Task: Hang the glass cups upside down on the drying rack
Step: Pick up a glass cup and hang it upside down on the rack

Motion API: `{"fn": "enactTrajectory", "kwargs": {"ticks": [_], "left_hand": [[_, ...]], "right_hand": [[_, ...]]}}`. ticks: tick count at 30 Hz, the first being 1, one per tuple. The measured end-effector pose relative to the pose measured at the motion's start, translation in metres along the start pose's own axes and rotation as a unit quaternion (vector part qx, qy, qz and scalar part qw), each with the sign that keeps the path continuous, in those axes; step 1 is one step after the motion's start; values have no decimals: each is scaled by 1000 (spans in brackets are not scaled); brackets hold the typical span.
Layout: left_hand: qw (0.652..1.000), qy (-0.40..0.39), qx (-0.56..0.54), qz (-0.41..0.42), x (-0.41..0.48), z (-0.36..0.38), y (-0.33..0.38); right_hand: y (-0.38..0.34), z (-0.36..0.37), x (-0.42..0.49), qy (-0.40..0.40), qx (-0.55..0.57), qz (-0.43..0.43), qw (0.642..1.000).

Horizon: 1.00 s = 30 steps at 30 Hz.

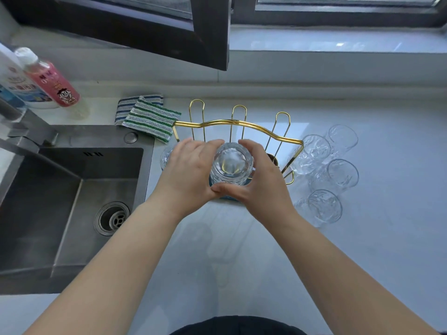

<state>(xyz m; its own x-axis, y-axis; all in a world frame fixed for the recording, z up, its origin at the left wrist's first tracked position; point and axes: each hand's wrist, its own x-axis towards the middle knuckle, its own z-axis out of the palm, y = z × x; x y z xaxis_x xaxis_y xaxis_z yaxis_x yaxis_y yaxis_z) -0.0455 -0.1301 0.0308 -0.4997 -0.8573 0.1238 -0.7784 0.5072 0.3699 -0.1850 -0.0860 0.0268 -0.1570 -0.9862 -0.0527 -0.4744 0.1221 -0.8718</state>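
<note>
A clear glass cup is held upside down, its thick base facing up, over the front of the gold wire drying rack. My left hand grips its left side and my right hand grips its right side, thumbs meeting at the near edge. Three tall gold loops rise at the rack's back. Another glass peeks out behind my left hand on the rack's left. Several glass cups stand upright on the counter right of the rack.
A steel sink with a drain lies to the left. Two striped sponge cloths rest behind it. Detergent bottles stand at the far left. A dark open window frame hangs over the counter's back.
</note>
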Motion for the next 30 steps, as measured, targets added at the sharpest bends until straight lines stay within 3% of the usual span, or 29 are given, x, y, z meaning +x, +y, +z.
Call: {"fn": "enactTrajectory", "kwargs": {"ticks": [18, 30], "left_hand": [[998, -10, 66, 21, 9, 9, -7], [995, -8, 93, 17, 7, 7, -7]], "right_hand": [[12, 10, 2, -6, -12, 44, 999], [15, 16, 0, -7, 37, 55, 998]]}}
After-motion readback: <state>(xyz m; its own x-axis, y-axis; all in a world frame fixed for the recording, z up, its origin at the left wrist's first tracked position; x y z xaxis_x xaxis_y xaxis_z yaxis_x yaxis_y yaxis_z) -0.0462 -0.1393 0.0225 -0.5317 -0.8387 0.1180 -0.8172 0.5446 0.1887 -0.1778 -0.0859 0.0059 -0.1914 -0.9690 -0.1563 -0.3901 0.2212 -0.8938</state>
